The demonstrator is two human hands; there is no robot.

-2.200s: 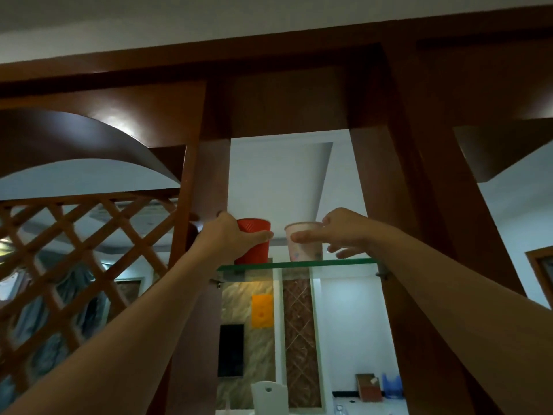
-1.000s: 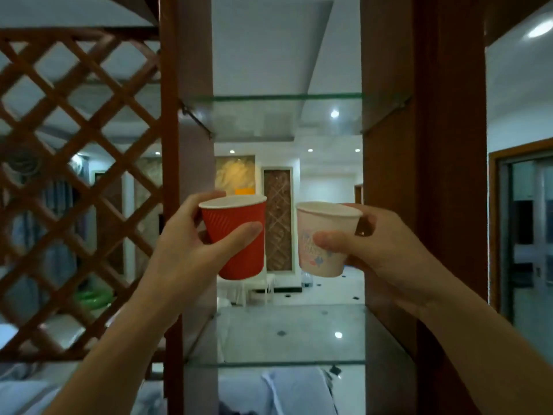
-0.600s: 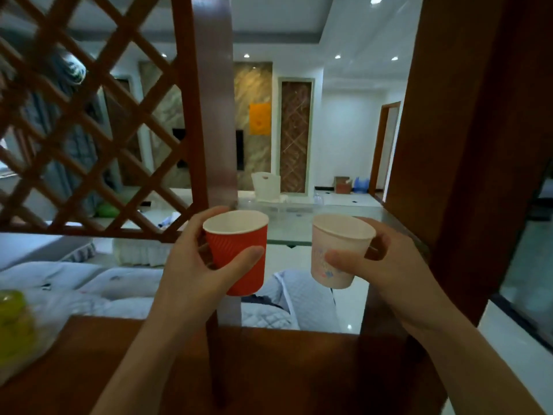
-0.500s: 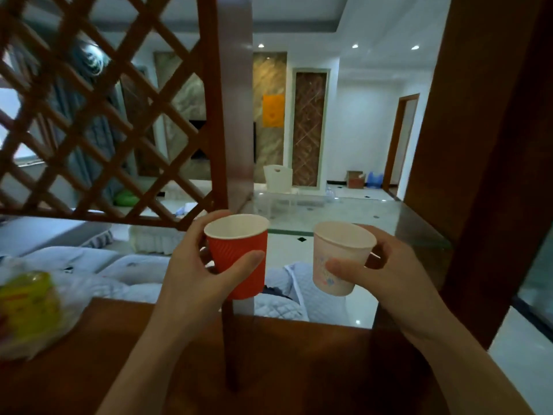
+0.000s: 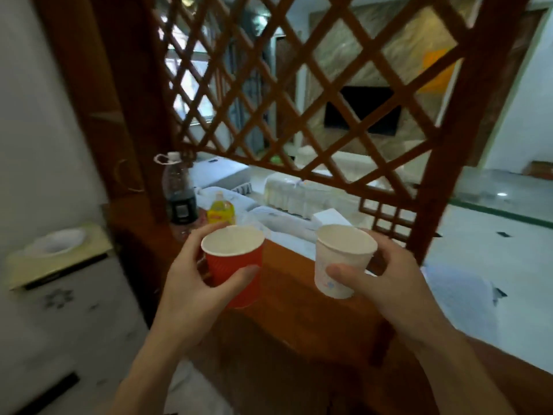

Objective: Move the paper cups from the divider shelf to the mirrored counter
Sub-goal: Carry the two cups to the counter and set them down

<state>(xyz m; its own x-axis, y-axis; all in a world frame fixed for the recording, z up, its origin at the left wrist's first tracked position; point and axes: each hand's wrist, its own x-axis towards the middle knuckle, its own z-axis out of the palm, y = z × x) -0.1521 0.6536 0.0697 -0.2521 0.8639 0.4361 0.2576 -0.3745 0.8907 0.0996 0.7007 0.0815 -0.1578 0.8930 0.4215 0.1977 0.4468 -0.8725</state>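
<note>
Both cups are in the air over the wooden worktop [image 5: 294,307], one per hand. Left hand [image 5: 191,286] has its fingers [image 5: 241,278] wrapped round the ribbed red cup [image 5: 236,262]. Right hand [image 5: 389,286] grips the smooth white cup [image 5: 339,262], which has a faint print. They're held mid-wall and upright, I'd guess so the thin paper doesn't crush.

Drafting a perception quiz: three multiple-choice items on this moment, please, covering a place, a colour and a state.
1. Where does the dark bottle stand? A on the wooden ledge; B on the floor; C on a chair.
2. Colour of the cup in the left hand? A blue; B red; C green.
3. The white cup is: A crushed; B lying sideways; C held upright.
Key: A, beside the yellow bottle; B, its ribbed wall is red; C, the right hand grips it, rim up.
</note>
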